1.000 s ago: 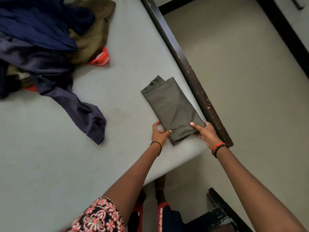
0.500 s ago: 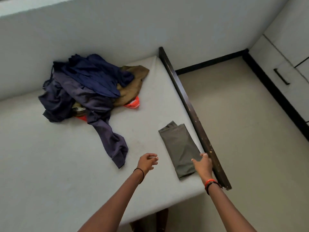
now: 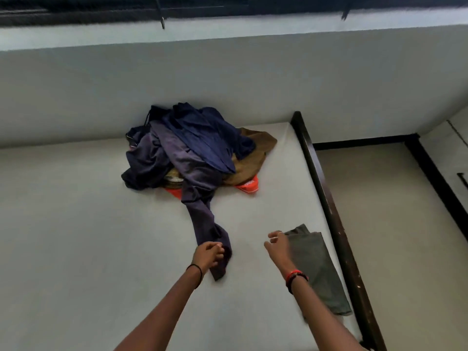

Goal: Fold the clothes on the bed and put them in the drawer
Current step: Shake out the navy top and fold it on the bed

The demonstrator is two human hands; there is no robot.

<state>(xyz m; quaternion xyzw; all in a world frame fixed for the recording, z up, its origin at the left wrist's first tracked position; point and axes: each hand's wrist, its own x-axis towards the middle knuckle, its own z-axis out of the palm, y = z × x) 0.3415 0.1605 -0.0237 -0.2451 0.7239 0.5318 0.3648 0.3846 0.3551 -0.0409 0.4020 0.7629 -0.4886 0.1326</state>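
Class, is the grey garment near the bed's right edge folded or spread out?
Folded. The grey garment lies as a compact rectangle, layered edges showing at its far end.

Bare mattress (image 3: 76,236) lies open left of the clothes pile (image 3: 192,153) and between the purple sleeve (image 3: 205,224) and the folded grey garment (image 3: 316,269). The pile blocks the far middle against the wall (image 3: 228,84). The dark wooden bed rail (image 3: 326,198) bounds the right edge, just beside the folded garment.

A pale wall (image 3: 278,79) rose behind the bed (image 3: 76,224); its dark wooden rail (image 3: 326,198) bordered a beige floor (image 3: 405,249).
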